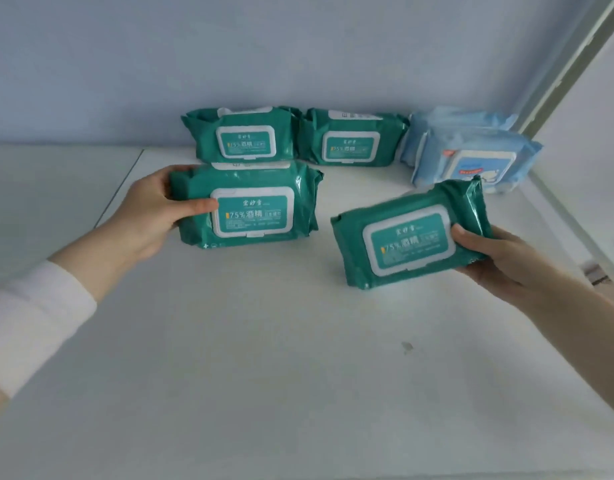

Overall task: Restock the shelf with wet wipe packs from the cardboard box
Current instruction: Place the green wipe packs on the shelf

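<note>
My left hand (153, 213) grips the left end of a green wet wipe pack (257, 206), thumb on its front; the pack stands on the white shelf (264, 341) in front of another green pack. My right hand (489, 254) holds a second green pack (406, 237) by its right end, tilted and just above the shelf. Two green stacks stand at the back: one on the left (243, 136) and one beside it (350, 140). The cardboard box is out of view.
Light blue wipe packs (471, 157) stand in the back right corner beside the shelf's metal upright (568, 74). A pale blue back wall (264, 57) closes the shelf. A seam (118, 188) divides the shelf board at the left.
</note>
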The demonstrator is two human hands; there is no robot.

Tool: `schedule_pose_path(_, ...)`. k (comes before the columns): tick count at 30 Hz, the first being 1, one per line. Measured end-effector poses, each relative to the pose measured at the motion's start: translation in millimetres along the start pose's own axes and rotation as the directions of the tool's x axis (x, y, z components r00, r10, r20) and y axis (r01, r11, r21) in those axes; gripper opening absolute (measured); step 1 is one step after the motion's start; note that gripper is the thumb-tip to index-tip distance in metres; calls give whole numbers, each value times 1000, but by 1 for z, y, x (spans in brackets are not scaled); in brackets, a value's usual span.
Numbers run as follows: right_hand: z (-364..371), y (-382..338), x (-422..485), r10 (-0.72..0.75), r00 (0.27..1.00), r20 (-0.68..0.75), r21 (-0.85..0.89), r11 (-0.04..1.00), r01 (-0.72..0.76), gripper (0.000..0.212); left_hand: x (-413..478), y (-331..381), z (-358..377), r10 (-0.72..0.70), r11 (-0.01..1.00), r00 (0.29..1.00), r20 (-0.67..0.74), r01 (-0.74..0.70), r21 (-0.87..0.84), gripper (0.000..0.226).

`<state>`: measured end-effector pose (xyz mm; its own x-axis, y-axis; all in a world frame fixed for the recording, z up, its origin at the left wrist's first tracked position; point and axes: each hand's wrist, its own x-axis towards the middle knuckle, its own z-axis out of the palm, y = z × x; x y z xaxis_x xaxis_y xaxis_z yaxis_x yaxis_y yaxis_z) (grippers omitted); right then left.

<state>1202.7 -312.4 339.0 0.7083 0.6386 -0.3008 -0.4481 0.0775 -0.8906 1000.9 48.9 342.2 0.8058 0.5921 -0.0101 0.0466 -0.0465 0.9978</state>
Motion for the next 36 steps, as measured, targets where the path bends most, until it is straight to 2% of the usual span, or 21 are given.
schedule_pose_path(3,22,13,39,-114,990,-78,95,988,121,24,41,-1,-5,35,998,999,-40,-37,-53,40)
schedule_pose_path(6,40,22,78,-199,966,-163,114,969,219,19,81,-8,-7,56,998,998,-40,-58,-33,41)
schedule_pose_path(7,44,24,89,-228,953,-201,69,967,246,17,92,-11,-8,63,998,997,-33,-64,-11,42)
schedule_pose_path(9,42,24,107,-329,903,-277,-193,939,283,13,112,-20,-13,74,997,997,-19,-73,27,44)
schedule_pose_path(10,39,23,114,-386,877,-285,-341,896,284,17,120,-23,-15,83,996,996,-8,-83,44,44)
schedule_pose_path(12,33,20,123,-454,849,-270,-499,820,279,26,132,-25,-19,120,987,993,17,-121,101,45)
schedule_pose_path(17,33,10,143,-556,790,-258,-701,671,243,25,145,-25,-15,273,901,962,21,-263,345,56)
schedule_pose_path(21,39,15,148,-658,697,-286,-845,517,141,20,147,-31,-7,339,875,939,-53,-294,385,55)
schedule_pose_path(23,43,19,148,-676,670,-307,-852,509,124,27,144,-33,-3,356,866,931,-85,-295,403,59)
schedule_pose_path(28,55,24,142,-650,643,-405,-813,578,73,47,128,-31,8,363,842,919,-153,-253,476,76)
schedule_pose_path(30,59,25,133,-631,645,-431,-811,585,31,59,116,-25,15,438,745,883,-170,-251,618,79)
schedule_pose_path(32,66,25,119,-616,650,-445,-829,557,-39,67,98,-15,24,558,548,823,-102,-274,790,74)
schedule_pose_path(34,73,24,99,-611,671,-421,-875,468,-122,69,78,-2,39,604,296,789,109,-350,889,65)
schedule_pose_path(36,79,23,73,-590,724,-357,-925,330,-187,66,58,14,64,484,60,787,382,-465,883,57)
